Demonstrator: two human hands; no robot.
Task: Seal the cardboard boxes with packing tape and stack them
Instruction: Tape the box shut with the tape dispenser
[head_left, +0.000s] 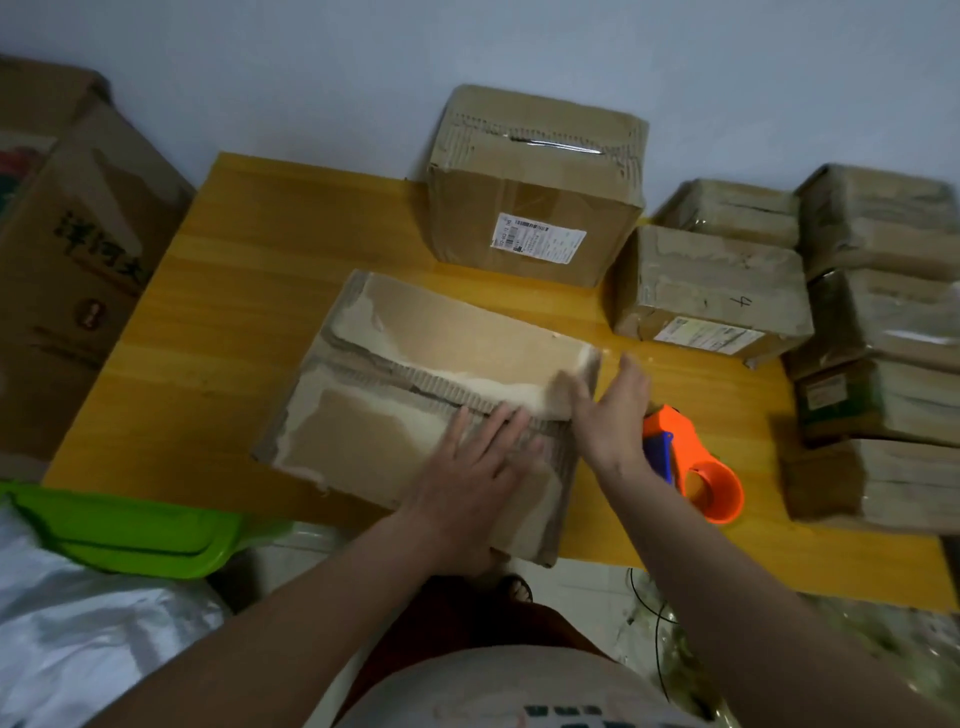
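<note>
Left hand flat on worn cardboard box, fingers straight; right hand open against box's right end, fingers partly blurred. Box skewed on yellow wooden surface, paper skin torn, corrugation exposed. Orange tape dispenser (partly hidden behind wrist) just beside. Taped boxes stacked right, cropped.

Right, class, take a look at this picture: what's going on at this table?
A person is closing a worn cardboard box on a yellow table. The left hand presses flat on the near flap, while the right hand holds the box's right end. No tape is on its seam yet. An orange tape dispenser lies just right of the box. Taped boxes already sit stacked at the right, and another sealed box stands behind.
</note>
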